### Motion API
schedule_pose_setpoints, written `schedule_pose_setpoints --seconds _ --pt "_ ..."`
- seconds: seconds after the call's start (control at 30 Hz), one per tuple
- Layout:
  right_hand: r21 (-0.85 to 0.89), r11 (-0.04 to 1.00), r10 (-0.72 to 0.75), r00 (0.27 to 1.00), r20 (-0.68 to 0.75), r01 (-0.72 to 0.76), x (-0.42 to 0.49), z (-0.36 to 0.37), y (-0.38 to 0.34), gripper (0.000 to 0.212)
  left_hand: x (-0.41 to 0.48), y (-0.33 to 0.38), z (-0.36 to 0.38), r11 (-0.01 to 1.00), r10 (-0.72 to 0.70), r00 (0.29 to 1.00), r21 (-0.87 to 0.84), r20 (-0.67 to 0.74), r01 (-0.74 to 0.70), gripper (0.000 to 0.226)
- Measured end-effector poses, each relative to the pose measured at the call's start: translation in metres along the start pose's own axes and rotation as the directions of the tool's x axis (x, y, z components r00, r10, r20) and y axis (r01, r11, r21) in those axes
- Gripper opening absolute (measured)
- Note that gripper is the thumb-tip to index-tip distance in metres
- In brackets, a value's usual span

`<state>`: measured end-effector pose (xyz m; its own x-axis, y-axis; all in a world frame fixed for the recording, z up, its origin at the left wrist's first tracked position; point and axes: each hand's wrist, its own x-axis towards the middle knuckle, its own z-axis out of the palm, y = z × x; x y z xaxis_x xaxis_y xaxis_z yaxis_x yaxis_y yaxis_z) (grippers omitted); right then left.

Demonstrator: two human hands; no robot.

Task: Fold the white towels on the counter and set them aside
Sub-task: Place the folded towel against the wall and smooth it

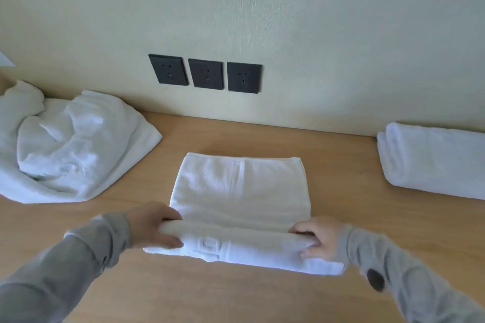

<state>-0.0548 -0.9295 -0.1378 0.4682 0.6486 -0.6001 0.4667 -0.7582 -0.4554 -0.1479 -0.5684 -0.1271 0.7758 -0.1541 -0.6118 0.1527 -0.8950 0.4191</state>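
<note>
A white towel [240, 191] lies flat in the middle of the wooden counter [341, 217], its near end turned up into a thick fold with an embossed square mark. My left hand [154, 225] grips the left end of that fold. The right end is held by my right hand [317, 240]. A crumpled heap of white towels [68, 147] sits at the far left. One folded white towel [433, 160] rests at the far right against the wall.
Three dark wall sockets [206, 73] are set in the pale wall just above the counter's back edge. Bare wood shows between the middle towel and each side pile, and along the near edge under my grey sleeves.
</note>
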Motion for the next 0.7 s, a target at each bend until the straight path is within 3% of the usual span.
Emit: schedule_pose_setpoints --seconds 0.07,0.23,0.5,0.57,0.63,0.7 --pt "0.042 0.999 -0.011 0.996 0.092 0.007 0.015 -0.033 -0.005 0.044 0.014 -0.003 -0.026 1.000 -0.002 1.000 -0.013 -0.030 0.001 0.023" --pt "0.043 0.995 0.081 0.967 0.242 -0.094 0.075 -0.106 -0.002 0.050 0.066 -0.028 -0.074 0.939 -0.113 0.980 -0.340 -0.162 0.052 0.043" --pt "0.101 0.941 0.304 0.937 0.174 -0.324 0.146 -0.136 0.042 0.034 0.151 -0.055 -0.072 0.686 -0.326 0.922 -0.723 -0.210 0.078 0.019" --pt "0.206 0.910 0.349 0.933 0.086 -0.359 0.145 -0.131 0.059 0.028 0.169 -0.058 -0.067 0.624 -0.369 0.906 -0.778 -0.208 0.075 0.019" --pt "0.368 0.847 0.419 0.908 -0.016 -0.384 0.136 -0.118 0.074 0.035 0.183 -0.062 -0.061 0.564 -0.400 0.894 -0.823 -0.203 0.065 0.021" --pt "0.615 0.705 0.490 0.869 -0.061 -0.354 0.122 -0.096 0.083 0.046 0.190 -0.066 -0.055 0.532 -0.405 0.894 -0.845 -0.193 0.059 0.019"
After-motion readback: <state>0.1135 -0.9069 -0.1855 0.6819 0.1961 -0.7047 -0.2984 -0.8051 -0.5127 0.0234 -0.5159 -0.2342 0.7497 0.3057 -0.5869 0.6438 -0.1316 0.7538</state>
